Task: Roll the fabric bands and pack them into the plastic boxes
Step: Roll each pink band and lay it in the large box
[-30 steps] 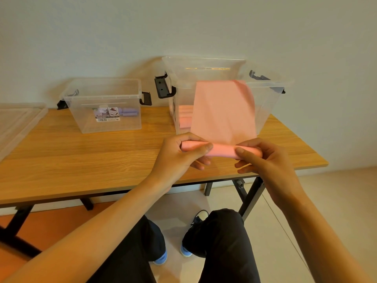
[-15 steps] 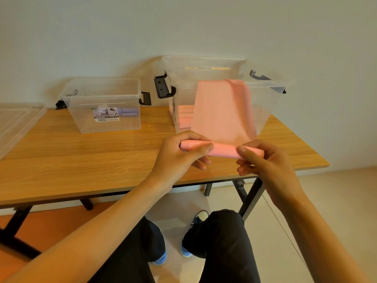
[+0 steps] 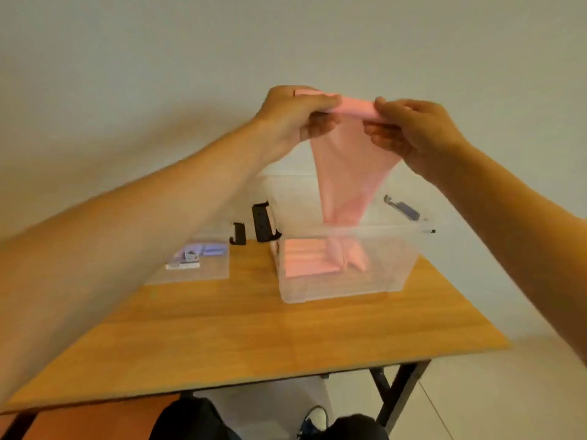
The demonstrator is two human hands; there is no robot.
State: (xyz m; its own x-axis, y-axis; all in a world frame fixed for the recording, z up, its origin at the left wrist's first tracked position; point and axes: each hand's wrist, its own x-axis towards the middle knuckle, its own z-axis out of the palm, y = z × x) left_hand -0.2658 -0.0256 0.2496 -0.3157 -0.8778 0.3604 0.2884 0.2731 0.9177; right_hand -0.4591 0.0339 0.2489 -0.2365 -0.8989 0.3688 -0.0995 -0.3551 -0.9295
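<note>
pink fabric band [image 3: 352,173] pinched at rolled top edge by left hand [image 3: 292,119] and right hand [image 3: 416,131]; tail left hanging below grip into plastic box [image 3: 387,274]. rolled bands [image 3: 305,258] already packed beneath. rolling judged barely begun; second box [image 3: 203,265], lower left of grip, contents unclear.

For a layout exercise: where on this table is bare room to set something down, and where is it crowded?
Bare table lies between the big box and the near edge. The gap between big box and small box is tight, black latches jutting in. The band hangs into the big box.
</note>
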